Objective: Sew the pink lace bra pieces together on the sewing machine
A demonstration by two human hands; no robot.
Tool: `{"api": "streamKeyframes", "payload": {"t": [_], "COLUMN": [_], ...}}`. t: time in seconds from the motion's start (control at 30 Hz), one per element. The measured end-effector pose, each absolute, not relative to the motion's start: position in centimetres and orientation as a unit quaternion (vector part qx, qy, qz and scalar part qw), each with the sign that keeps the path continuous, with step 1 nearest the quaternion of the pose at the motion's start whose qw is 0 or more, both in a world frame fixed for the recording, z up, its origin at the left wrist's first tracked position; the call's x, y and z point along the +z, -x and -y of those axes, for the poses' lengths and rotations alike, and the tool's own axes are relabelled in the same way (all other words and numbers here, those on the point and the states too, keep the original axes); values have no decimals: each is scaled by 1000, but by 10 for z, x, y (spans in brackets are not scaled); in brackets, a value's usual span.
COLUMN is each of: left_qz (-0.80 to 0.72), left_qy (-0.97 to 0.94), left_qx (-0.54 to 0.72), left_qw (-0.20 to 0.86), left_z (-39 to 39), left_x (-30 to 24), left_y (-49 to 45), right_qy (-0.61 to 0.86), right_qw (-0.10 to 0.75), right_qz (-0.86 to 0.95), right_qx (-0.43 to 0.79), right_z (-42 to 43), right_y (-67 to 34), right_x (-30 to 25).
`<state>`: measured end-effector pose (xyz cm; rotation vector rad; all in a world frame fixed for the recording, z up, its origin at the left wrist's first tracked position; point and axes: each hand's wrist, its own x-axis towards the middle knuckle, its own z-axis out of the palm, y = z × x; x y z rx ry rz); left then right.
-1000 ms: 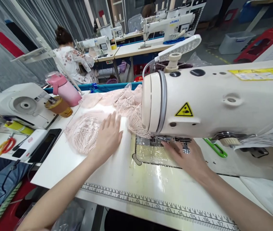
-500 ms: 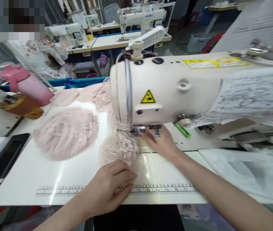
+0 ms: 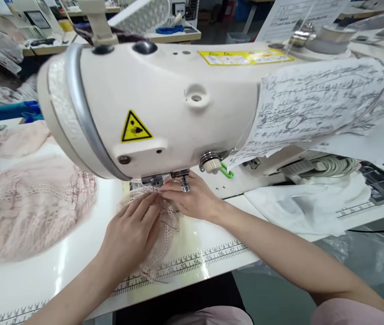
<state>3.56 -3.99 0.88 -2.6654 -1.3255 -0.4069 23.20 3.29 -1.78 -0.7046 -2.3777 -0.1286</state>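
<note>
A sewing machine [image 3: 168,113] with a cream-coloured head fills the middle of the view. Below its presser foot lies a pale pink lace piece [image 3: 166,241], its scalloped edge hanging down toward me. My left hand [image 3: 129,230] is closed on this lace, fingers together and tips close to the foot. Coming in from the right, my right hand [image 3: 197,196] pinches the lace edge beside the foot, its fingertips nearly meeting the left ones. The machine head and my fingers hide part of the needle area.
A larger gathered pink lace piece [image 3: 32,207] lies on the left of the table. A printed ruler [image 3: 185,264] runs along the front edge. White cloth [image 3: 300,203] and a green thread snipper [image 3: 226,170] are at right. Handwritten paper [image 3: 314,108] covers the machine arm.
My view has swung right and closer to the machine. My left hand has moved up the lace to the presser foot, beside my right hand. The lace now trails below my left hand.
</note>
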Motion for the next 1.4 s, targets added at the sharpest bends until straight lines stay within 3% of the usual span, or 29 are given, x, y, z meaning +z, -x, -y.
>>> {"api": "streamKeyframes", "payload": {"t": [0.33, 0.93, 1.4], "left_qz": [421, 415, 413], "left_qy": [895, 899, 896], "left_qx": [-115, -110, -118], "left_qw": [93, 91, 114], "left_z": [15, 3, 1], "left_x": [-3, -9, -6], "left_y": [-22, -12, -15], "right_qy": [279, 305, 275], "right_qw": [308, 246, 284], "right_qz": [902, 916, 912], "right_qx": [-115, -87, -105], "right_z": [-33, -31, -33], "right_y": [-231, -228, -226], "right_x": [-23, -21, -21]}}
